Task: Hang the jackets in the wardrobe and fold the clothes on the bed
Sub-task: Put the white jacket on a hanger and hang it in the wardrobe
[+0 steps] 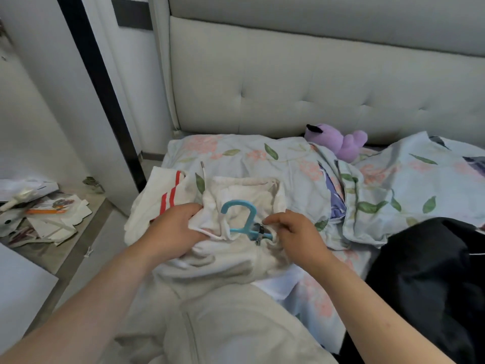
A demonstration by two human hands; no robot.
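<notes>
A cream hooded jacket (pixel 236 261) lies on the bed with its hood toward the headboard. A blue plastic hanger (pixel 242 215) sits in its neck opening, hook up. My left hand (pixel 173 229) grips the jacket's left collar fabric. My right hand (pixel 291 228) pinches the jacket fabric by the zipper pull, at the hanger's right arm. A white garment with red stripes (pixel 162 198) lies to the left. A black garment (pixel 430 279) is heaped at the right.
A floral duvet (pixel 380 195) covers the bed in front of a padded headboard (pixel 315 82). A purple plush toy (pixel 343 143) sits near the headboard. On the left, a low surface holds scattered papers (pixel 44 214) beside a white wall panel.
</notes>
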